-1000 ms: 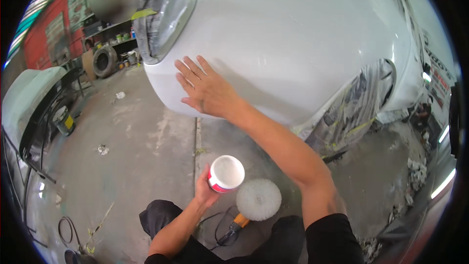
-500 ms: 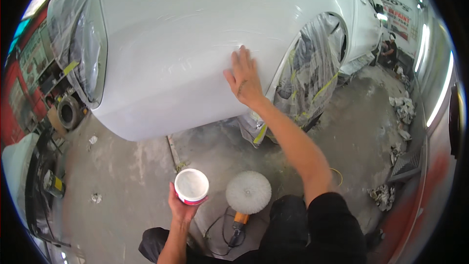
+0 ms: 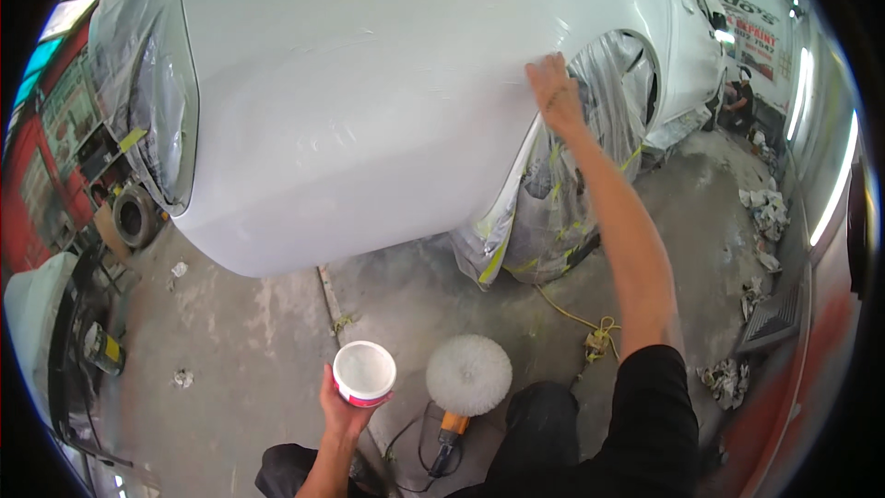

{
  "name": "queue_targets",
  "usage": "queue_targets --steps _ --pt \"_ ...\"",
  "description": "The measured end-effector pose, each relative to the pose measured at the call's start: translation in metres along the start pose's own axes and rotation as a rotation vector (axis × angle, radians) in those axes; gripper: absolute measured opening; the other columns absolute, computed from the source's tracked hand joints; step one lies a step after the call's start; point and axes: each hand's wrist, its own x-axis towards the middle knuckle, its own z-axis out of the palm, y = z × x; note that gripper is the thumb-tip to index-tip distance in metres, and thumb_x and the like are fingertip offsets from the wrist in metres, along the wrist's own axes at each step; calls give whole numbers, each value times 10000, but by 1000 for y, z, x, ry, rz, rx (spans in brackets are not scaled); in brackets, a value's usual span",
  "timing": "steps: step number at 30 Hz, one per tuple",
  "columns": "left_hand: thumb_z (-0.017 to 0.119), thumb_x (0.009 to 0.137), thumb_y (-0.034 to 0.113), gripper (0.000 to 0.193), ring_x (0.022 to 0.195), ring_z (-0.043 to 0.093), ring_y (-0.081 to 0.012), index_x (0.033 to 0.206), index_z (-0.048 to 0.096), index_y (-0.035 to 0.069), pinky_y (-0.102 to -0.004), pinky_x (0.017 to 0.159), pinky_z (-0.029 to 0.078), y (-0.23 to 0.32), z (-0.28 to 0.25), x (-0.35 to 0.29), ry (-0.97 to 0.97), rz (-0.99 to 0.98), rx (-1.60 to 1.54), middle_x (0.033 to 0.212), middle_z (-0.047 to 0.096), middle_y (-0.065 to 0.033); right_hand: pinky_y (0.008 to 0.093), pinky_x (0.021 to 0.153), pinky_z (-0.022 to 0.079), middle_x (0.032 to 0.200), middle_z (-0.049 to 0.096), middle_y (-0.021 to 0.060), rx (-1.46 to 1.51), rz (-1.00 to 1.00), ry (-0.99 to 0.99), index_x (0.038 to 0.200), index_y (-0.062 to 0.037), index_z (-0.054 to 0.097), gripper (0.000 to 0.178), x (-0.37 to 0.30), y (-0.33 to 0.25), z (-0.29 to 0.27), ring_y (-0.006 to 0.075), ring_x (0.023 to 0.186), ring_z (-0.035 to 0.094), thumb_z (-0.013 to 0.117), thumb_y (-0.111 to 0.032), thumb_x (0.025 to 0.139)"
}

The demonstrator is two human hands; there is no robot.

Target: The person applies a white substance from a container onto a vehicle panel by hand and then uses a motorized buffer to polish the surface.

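Bare hands, well apart, at a glossy white car body (image 3: 369,120); places are given from the film-wrapped wheel (image 3: 576,198). The right hand (image 3: 558,97), fingers extended and gripping nothing visible, lies against the panel at the wheel's upper-left edge; a drag across that border could lift the crinkled, translucent masking. The left hand (image 3: 343,417) grips a round, smooth-walled white tub (image 3: 365,373) below and left of the wheel; should it tip while attention is on the panel, any uncovered contents could spill (whether it is lidded cannot be told). Below the wheel, between the knees, sits a polisher (image 3: 450,433) with a disc-shaped, fleecy pad (image 3: 468,374); its looped cord (image 3: 395,450) could snag a foot. Thin, pale streaks (image 3: 341,37) mark the curved panel left of the wheel.
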Motion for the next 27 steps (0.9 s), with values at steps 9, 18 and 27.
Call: queue_targets --steps 9,18,27 --pt "350 971 699 725 1231 576 -418 1443 496 170 -675 889 472 -2 -3 -7 41 -13 27 1417 565 -138 568 1136 340 1513 359 322 -101 -243 -168 1461 -109 481 542 84 36 -28 421 1396 396 432 -448 1042" --pt "341 986 680 702 1234 572 -419 1442 496 169 -669 900 474 -10 4 -2 -13 8 6 1414 567 -141 535 1191 268 1573 271 320 263 131 140 1460 87 399 725 42 20 -5 454 1485 237 461 -492 1029" --pt "302 1004 668 698 1304 526 -393 1473 469 179 -657 984 424 -18 9 11 -27 -25 8 1466 528 -135 589 1175 240 1555 233 384 81 -153 -131 1502 78 332 734 -136 -68 -7 554 1448 228 615 -339 969"
